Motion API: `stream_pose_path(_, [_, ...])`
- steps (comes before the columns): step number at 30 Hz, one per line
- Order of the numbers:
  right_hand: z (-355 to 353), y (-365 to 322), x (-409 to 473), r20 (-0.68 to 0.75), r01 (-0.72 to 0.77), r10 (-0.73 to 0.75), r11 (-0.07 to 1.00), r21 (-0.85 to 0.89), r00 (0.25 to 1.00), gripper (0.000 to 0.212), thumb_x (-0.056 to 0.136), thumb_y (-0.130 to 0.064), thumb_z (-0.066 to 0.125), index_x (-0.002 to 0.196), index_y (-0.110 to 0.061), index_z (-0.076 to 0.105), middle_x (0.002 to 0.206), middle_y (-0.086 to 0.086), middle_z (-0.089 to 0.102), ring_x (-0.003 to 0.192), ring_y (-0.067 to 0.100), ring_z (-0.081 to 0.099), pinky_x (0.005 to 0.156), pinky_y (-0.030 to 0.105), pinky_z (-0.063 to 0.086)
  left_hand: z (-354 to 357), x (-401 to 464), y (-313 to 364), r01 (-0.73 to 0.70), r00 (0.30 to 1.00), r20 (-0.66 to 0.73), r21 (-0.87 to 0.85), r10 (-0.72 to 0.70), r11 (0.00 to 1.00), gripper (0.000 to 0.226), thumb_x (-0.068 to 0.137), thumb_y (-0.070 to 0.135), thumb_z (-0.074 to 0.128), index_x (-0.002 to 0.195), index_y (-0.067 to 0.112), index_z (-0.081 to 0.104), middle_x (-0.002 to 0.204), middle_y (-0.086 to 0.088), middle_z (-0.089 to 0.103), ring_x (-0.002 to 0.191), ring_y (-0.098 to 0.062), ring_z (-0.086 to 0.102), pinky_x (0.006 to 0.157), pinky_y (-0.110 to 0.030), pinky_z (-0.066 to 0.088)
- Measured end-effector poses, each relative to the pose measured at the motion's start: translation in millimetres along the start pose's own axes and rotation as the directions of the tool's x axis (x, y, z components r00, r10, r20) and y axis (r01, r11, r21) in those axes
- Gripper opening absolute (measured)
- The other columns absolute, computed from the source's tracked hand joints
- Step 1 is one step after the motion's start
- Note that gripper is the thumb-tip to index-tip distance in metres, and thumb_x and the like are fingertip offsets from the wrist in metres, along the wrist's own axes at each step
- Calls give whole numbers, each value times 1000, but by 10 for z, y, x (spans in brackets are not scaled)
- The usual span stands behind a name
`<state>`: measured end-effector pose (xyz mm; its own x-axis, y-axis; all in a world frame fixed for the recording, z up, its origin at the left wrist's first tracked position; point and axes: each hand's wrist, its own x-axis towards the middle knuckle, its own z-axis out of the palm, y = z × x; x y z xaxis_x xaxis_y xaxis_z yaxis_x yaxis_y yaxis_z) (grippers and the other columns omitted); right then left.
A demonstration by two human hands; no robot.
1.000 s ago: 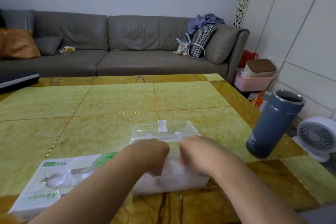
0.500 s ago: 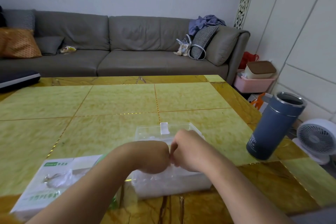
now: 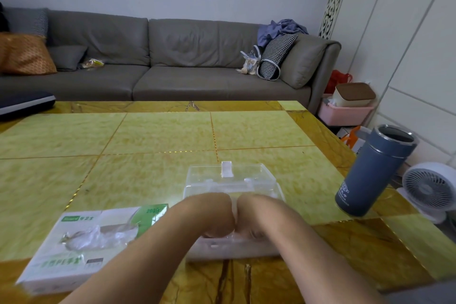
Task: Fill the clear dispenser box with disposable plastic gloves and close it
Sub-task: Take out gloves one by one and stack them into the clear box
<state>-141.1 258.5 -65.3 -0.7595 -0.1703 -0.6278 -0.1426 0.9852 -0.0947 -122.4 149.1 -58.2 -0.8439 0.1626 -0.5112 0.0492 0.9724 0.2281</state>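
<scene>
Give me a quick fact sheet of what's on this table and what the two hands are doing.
Surface: yellow tiled table
Clear dispenser box: near edge, lid open and tipped back
Left hand: knuckles up, pressing down into the box
Right hand: beside it, touching the left, also pressing in
Fingers: hidden inside the box, grip cannot be told
Glove carton: lying flat left of the box, plastic gloves poking out of its opening
Blue flask: right edge, uncapped
</scene>
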Motion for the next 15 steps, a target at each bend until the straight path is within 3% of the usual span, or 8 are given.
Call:
stream_pose_path(2, [63,0,120,4,-13,13,1000,-27,1000,25,88,-33,69,107,-17,72,115,2,70,104,27,67,97,40,54,10,21,27,20,997,79,6,-20,1000,23,107,10,43,118,6,63,104,-8,58,101,-25,49,90,-30,39])
stream_pose_path(4, [67,16,132,-24,-27,26,999,-44,999,38,82,-41,73,117,-26,72,122,1,71,108,28,70,94,45,57,-20,-14,72,-12,988,155,78,-1,997,35,109,17,42,140,4,53,129,-14,57,113,-29,53,91,-30,38])
stream_pose_path(5, [47,21,101,-24,-29,27,997,-69,999,40,82,-42,74,119,-26,71,122,1,71,106,29,69,95,44,57,-34,-38,93,-18,985,173,128,-5,992,34,108,18,45,138,4,55,122,-13,59,110,-30,56,87,-31,39])
stream_pose_path(7, [-3,16,22,-9,-32,32,996,-85,999,39,89,-38,70,124,-23,68,128,3,68,109,29,66,99,41,55,-77,-68,125,-5,988,154,215,-29,977,20,105,16,51,108,2,65,88,-7,56,84,-26,55,76,-32,41])
stream_pose_path(9, [-5,47,7,-20,-50,49,996,-79,999,40,96,-34,66,133,-19,66,137,5,62,123,31,59,101,39,53,-106,-94,143,-18,989,147,286,-26,958,19,102,14,55,87,4,60,78,-4,50,65,-21,48,70,-33,43])
stream_pose_path(12, [45,62,97,-44,-80,78,995,-65,996,57,97,-34,66,148,-13,53,154,7,46,142,34,45,104,43,50,-112,-126,125,9,983,173,280,-60,960,23,102,15,58,119,2,66,94,-7,54,72,-22,52,73,-32,45])
stream_pose_path(13, [71,61,146,-56,-102,99,994,-47,993,71,94,-38,68,155,-12,43,158,9,41,144,35,43,104,44,50,-114,-136,127,14,983,175,277,-65,961,21,101,13,58,117,1,66,92,-6,53,81,-24,54,78,-33,44])
stream_pose_path(15, [89,40,143,-53,-157,157,988,2,986,101,89,-42,73,166,-9,16,164,15,30,145,37,44,100,44,51,-129,-182,146,17,989,135,315,-62,949,12,99,11,58,89,6,61,81,-2,50,90,-25,53,82,-33,42])
